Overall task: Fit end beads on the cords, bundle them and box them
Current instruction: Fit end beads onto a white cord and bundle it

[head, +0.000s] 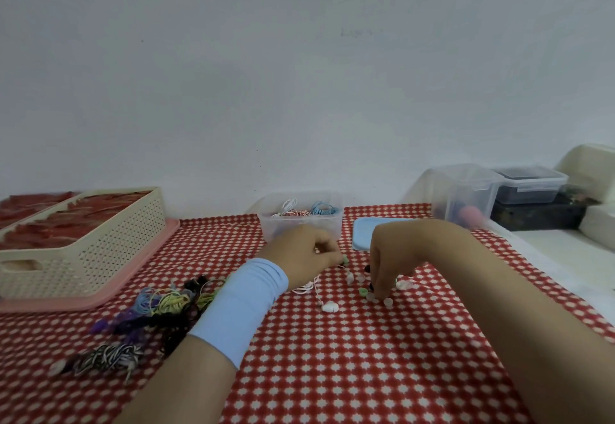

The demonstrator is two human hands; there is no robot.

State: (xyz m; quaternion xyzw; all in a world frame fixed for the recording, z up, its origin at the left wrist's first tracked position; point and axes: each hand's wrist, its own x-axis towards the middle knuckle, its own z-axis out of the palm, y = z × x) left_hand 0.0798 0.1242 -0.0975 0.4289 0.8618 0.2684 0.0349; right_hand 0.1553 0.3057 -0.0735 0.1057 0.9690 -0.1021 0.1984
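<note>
Red-checked desk (332, 357): fingers of left hand (304, 250) pinch a green bead (345, 259); those of right hand (389, 257) curl among loose beads (379, 298), grip unclear.

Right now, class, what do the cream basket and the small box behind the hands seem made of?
Cream basket: probably matte moulded plastic, judging by its regular perforated walls. Small box: translucent plastic, slightly frosted; coiled cords show through.

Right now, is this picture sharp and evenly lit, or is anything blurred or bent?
Head view: soft, even light, faint shadows under the left hand and right hand; both hands, the green bead the left one pinches and the loose beads are smeared; the wide lens stretches the forearms at the bottom; no glare on the clear box.
</note>
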